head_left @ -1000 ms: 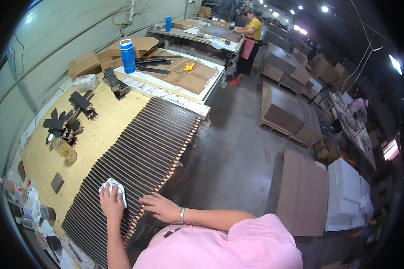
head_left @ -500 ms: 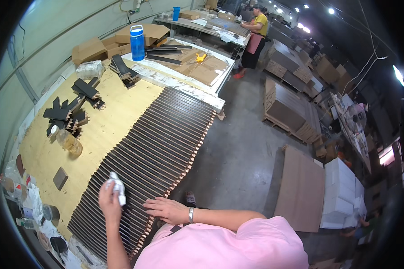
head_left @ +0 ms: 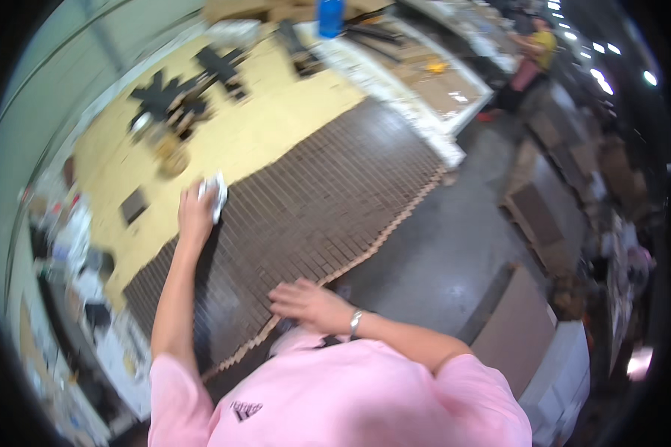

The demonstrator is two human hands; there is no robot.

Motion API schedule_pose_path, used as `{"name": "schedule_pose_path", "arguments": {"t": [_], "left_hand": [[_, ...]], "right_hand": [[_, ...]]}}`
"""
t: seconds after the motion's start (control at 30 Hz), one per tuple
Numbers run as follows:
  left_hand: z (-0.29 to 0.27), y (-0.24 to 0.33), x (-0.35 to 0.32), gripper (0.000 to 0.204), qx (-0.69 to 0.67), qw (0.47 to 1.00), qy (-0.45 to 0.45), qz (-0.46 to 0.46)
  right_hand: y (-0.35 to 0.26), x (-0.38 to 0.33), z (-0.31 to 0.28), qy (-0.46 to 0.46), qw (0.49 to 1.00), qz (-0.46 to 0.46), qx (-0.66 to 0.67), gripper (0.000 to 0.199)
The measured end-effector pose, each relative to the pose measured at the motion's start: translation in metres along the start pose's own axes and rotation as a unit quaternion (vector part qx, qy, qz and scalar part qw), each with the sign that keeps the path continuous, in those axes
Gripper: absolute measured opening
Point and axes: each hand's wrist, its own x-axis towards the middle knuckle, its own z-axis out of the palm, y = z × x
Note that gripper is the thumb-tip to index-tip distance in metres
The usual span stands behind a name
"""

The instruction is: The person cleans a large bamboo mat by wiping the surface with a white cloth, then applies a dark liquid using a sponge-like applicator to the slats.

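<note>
A broad row of dark brown wooden strips (head_left: 313, 186) lies side by side on the yellow tabletop (head_left: 276, 97), blurred by motion. At its far edge, my left hand (head_left: 195, 212) is closed on a crumpled white cloth (head_left: 216, 197). Near the strips' front edge, my right hand (head_left: 309, 304) lies flat with fingers spread, a silver bracelet on its wrist. A small dark square block (head_left: 134, 206) rests on the table beyond my left hand. Behind it stands a clear bottle (head_left: 170, 155) with yellowish contents.
Dark offcuts (head_left: 168, 97) are heaped at the back. A blue bottle (head_left: 330, 16) and a yellow tool (head_left: 435, 67) sit on the adjoining table. Bottles and rags crowd the left edge. Rightward are stacked panels (head_left: 533, 201); a person (head_left: 529, 59) works farther off.
My left hand has moved with the cloth to the strips' far edge. The view has shifted, and more of my pink shirt shows. My right hand stays near the front edge.
</note>
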Motion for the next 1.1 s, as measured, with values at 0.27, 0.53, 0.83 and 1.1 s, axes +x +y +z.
{"name": "schedule_pose_path", "arguments": {"t": [0.27,0.53,0.83,1.1], "left_hand": [[-0.031,0.106,-0.065,0.037,-0.176,0.850,-0.197,0.456],[-0.035,0.004,-0.007,0.030,0.032,0.996,0.076,0.022],[-0.040,-0.033,-0.038,0.027,-0.090,0.977,-0.142,-0.128],[-0.077,0.060,-0.094,0.034,-0.086,0.929,-0.225,0.280]], "right_hand": [[0.002,-0.004,-0.002,-0.039,0.999,0.025,0.022,0.057],[-0.006,0.002,-0.004,-0.017,0.999,0.026,-0.020,0.061],[-0.010,0.002,-0.007,-0.027,0.999,0.025,-0.018,0.064],[-0.009,-0.001,-0.009,-0.044,0.998,0.045,-0.013,0.060]]}}
